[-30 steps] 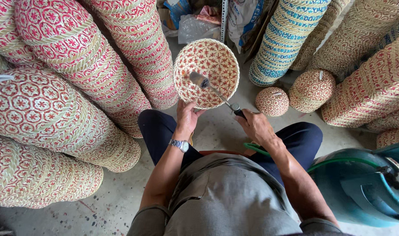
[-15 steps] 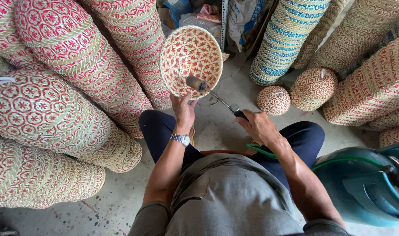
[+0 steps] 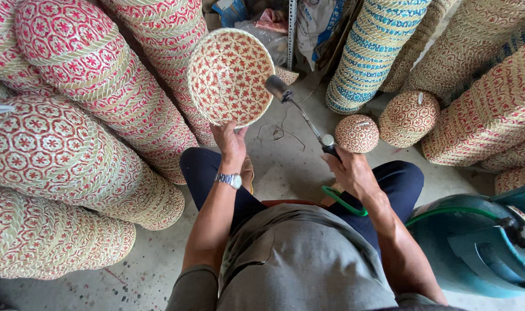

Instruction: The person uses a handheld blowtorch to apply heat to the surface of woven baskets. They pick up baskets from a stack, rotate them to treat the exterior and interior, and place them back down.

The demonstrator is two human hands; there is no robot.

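My left hand (image 3: 231, 141) grips the lower rim of a round woven basket (image 3: 229, 76) with a red star pattern, held up with its hollow side facing me. My right hand (image 3: 347, 171) holds the handle of a gas torch (image 3: 300, 109), a thin metal rod with a dark nozzle at its tip. The nozzle sits just off the basket's right rim. A green hose (image 3: 343, 203) runs from the torch handle down past my right knee. A watch is on my left wrist.
Tall stacks of red-patterned baskets (image 3: 72, 115) lie on the left. Blue-striped stacks (image 3: 369, 52) and more red ones (image 3: 493, 109) stand on the right. Two small domed baskets (image 3: 357, 133) rest on the concrete floor. A teal gas cylinder (image 3: 475, 242) is by my right side.
My left hand has carried the basket up and to the left. The torch nozzle, which was over the basket's middle, now sits beside its right rim.
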